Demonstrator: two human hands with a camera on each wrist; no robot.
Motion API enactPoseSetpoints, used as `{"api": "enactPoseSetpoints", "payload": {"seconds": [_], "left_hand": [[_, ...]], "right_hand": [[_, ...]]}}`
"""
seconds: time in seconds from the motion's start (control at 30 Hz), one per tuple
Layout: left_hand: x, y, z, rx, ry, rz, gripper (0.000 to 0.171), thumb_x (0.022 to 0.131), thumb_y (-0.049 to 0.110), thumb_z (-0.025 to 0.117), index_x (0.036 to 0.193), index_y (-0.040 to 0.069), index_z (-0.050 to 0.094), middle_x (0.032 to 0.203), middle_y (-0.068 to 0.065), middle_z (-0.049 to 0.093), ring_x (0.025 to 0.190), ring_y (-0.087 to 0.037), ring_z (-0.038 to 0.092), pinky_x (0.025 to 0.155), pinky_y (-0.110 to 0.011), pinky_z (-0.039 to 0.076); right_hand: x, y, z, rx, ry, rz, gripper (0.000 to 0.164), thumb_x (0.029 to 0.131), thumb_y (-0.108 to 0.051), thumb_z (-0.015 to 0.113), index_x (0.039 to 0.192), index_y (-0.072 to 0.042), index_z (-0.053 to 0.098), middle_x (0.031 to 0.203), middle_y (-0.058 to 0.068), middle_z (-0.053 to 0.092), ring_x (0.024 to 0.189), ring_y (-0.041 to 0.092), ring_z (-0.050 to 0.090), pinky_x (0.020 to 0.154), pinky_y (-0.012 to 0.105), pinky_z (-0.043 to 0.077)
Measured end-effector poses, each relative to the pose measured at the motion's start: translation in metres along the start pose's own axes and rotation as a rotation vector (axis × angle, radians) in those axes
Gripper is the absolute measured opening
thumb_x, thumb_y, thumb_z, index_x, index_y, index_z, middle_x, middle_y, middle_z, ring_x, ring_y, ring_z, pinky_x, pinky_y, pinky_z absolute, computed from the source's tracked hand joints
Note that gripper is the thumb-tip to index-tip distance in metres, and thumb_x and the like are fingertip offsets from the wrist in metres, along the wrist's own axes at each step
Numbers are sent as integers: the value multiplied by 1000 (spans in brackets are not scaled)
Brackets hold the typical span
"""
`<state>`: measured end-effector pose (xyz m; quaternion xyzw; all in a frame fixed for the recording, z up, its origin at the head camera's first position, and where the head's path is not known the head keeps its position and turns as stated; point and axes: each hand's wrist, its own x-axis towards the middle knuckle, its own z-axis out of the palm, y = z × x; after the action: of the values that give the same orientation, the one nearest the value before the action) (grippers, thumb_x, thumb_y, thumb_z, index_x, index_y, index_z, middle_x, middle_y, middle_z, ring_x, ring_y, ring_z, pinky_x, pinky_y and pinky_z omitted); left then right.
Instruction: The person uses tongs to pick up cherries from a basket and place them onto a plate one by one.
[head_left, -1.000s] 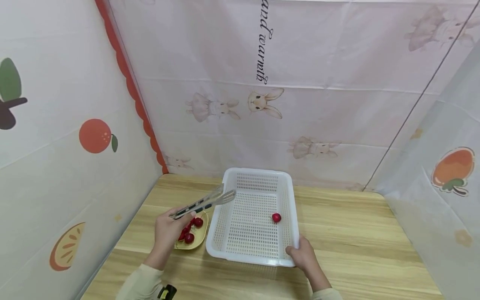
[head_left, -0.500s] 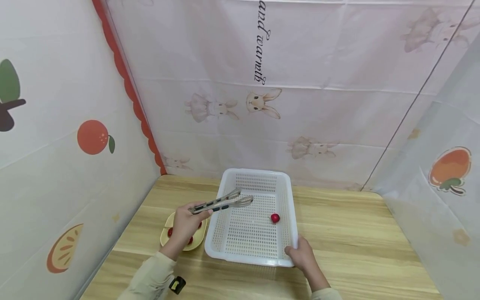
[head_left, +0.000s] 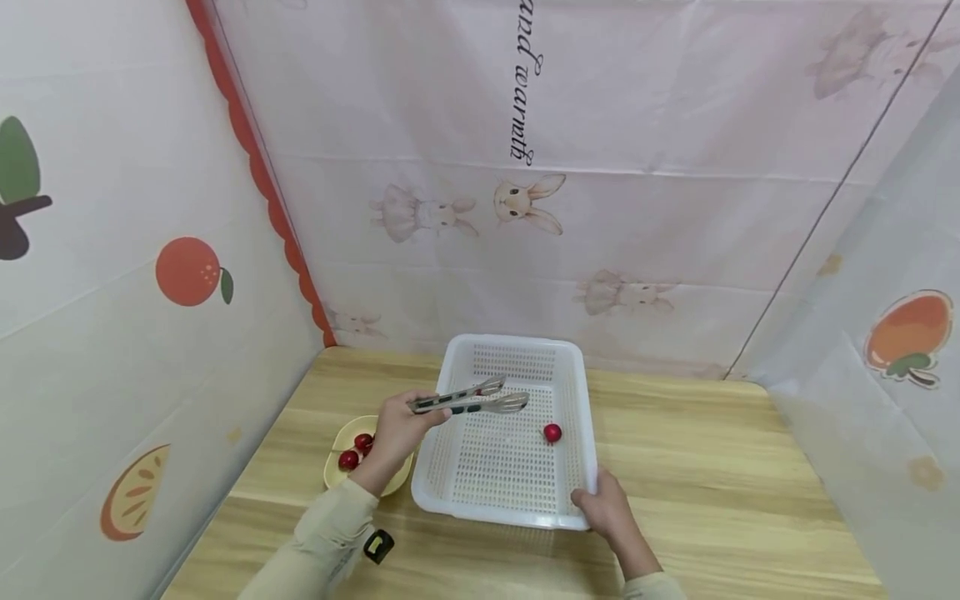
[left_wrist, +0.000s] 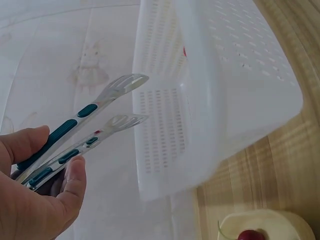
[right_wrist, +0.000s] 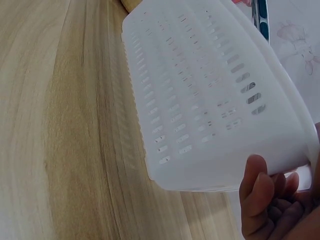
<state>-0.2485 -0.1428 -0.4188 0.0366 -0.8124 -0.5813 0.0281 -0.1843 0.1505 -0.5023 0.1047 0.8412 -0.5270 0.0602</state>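
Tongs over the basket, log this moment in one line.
left hand: holds tongs, empty | right hand: grips basket corner | basket: one cherry

Left hand gripping tongs over white basket, right hand holding its corner — 1 cherry inside

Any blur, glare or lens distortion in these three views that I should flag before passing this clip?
Head view: wide-angle bending at the edges, even soft light, no glare; white basket and cherry sharp. Left wrist view: tongs slightly soft against a washed-out pale backdrop. Right wrist view: basket wall sharp, right hand at the corner dim and soft.
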Motion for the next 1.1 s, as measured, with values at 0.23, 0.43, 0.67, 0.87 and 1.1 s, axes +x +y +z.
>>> {"api": "enactPoseSetpoints", "payload": {"seconds": [0.23,0.43,0.67,0.87,1.1], "left_hand": [[8,6,19,50,-44,26,28,76,15,76,98,0,69,90,-6,67,84,-21,58,71,-37,46],[13,10,28,83,-90,35,27,76,17,76,98,1,69,87,-5,67,80,-19,58,66,-33,47],[16,14,41,151,-157,52,22,76,16,75,91,2,68,80,-3,65,67,-15,57,55,-29,46],[20,19,55,233,-172,73,19,74,17,77,83,4,67,71,0,63,61,-14,53,52,-27,43],[26,21,69,299,-219,101,19,74,17,76,78,5,62,66,1,60,51,-12,44,45,-26,35]], "right_hand": [[0,-2,-3,15,-11,16,60,74,4,54,129,17,36,106,34,54,79,34,62,52,38,52],[0,-2,-3,17,-6,20,59,73,4,54,128,17,37,103,33,55,75,32,62,51,37,52],[1,0,-2,9,-1,12,59,73,3,54,128,17,37,101,33,55,73,33,62,48,37,51],[1,2,-2,9,6,17,59,72,3,54,127,18,38,100,32,55,70,30,61,47,37,50],[0,0,0,6,5,6,58,73,3,54,127,18,38,99,32,55,71,30,61,46,37,50]]}}
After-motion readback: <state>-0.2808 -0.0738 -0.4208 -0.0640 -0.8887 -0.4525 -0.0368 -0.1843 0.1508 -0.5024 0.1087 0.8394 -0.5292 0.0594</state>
